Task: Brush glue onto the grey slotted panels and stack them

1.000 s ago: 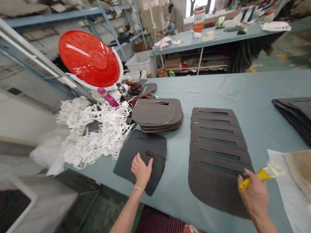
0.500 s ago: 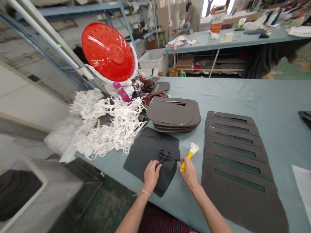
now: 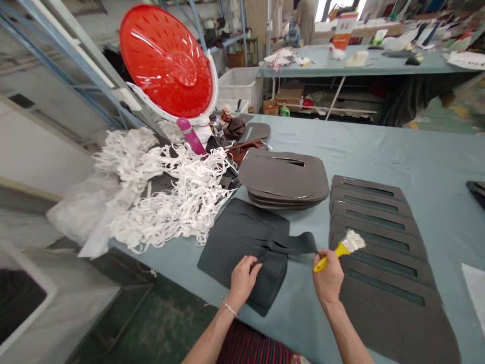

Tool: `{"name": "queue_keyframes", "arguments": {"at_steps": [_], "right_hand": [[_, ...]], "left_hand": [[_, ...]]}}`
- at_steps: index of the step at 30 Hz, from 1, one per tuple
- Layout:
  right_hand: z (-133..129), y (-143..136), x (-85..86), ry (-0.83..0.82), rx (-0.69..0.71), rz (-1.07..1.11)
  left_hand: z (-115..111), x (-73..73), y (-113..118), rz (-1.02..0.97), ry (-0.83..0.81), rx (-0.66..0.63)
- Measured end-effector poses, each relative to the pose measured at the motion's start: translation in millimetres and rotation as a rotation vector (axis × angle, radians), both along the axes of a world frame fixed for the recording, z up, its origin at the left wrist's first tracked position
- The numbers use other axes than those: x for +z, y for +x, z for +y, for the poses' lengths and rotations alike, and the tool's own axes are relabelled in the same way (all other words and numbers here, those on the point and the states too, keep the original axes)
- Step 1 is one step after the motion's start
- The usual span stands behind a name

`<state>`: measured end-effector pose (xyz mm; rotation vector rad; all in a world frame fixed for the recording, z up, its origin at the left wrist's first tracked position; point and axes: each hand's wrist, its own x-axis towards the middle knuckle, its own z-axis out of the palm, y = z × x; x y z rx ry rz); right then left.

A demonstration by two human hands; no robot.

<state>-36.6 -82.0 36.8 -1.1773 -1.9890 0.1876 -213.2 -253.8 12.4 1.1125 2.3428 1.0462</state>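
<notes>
A stack of dark grey-black sheets (image 3: 231, 237) with slits lies on the table in front of me. My left hand (image 3: 242, 283) is closed at its near edge, thumb and fingers pinching the dark material beside a slit. From that slit a dark strip (image 3: 291, 243) stretches to the right. Its far end reaches my right hand (image 3: 329, 278), whose fingertips pinch it. The same hand grips a paintbrush (image 3: 341, 248) by its yellow handle, pale bristles pointing up and right over the slotted panels (image 3: 382, 268), which lie overlapped in a row.
Behind the sheets stands a pile of grey rounded panels (image 3: 282, 177). White tangled strips (image 3: 170, 202) cover the table's left side, near a pink bottle (image 3: 190, 135) and a red basin (image 3: 166, 60). White paper (image 3: 473, 283) lies at the right edge. A second table (image 3: 379, 63) is farther back.
My right hand has moved right with the paintbrush, drawing the dark strip out from the slit. My left hand stays at the sheets. The view has shifted slightly.
</notes>
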Motion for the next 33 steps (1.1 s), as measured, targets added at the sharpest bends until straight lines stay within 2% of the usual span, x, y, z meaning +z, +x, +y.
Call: {"name": "queue_keyframes", "arguments": {"at_steps": [2,4,7,10,12,14,16,18,20,22,24,28,31,32,33], "right_hand": [[-8.0,-15.4,28.6,0.066,0.080,0.039],[-21.7,-44.0,59.0,0.068,0.253,0.083],[-41.8,-105.8,102.1,0.003,0.515,0.130],[-42.9,-180.9,139.8,-0.022,0.634,0.152],[-27.3,-232.1,164.0,0.005,0.634,0.172],[-0.1,-277.2,188.6,0.048,0.599,0.194],[32.0,-308.0,212.4,0.078,0.544,0.220],[58.8,-316.9,232.0,0.124,0.547,0.211],[70.4,-300.6,241.6,0.190,0.559,0.189],[61.9,-262.3,235.2,0.226,0.541,0.146],[36.8,-212.3,209.4,0.162,0.480,0.048],[-23.7,-123.9,119.7,-0.223,0.278,-0.253],[-47.5,-86.6,57.8,-0.473,0.212,-0.196],[-50.5,-77.9,42.9,-0.506,0.195,-0.140],[-51.9,-70.2,31.3,-0.517,0.178,-0.084]], "left_hand": [[-1.3,1.0,-3.0,-0.025,0.000,-0.007],[-2.6,1.6,-6.1,-0.058,-0.004,-0.012],[-4.3,1.3,-12.1,-0.118,-0.016,-0.027],[-5.5,1.6,-19.0,-0.185,-0.011,-0.020],[-7.0,3.4,-23.0,-0.242,0.009,-0.001],[-9.6,5.8,-26.6,-0.308,0.033,0.013],[-13.1,7.8,-30.5,-0.374,0.054,0.026],[-16.2,9.0,-35.4,-0.436,0.072,0.047],[-17.1,10.2,-40.4,-0.487,0.099,0.065],[-14.0,13.4,-43.0,-0.526,0.136,0.070],[-6.6,19.4,-40.3,-0.556,0.171,0.059],[10.9,36.4,-19.6,-0.587,0.188,-0.029],[11.4,40.7,-8.6,-0.497,0.159,-0.177],[8.4,38.7,-9.0,-0.410,0.124,-0.159],[4.3,34.9,-11.4,-0.295,0.065,-0.081]]}}
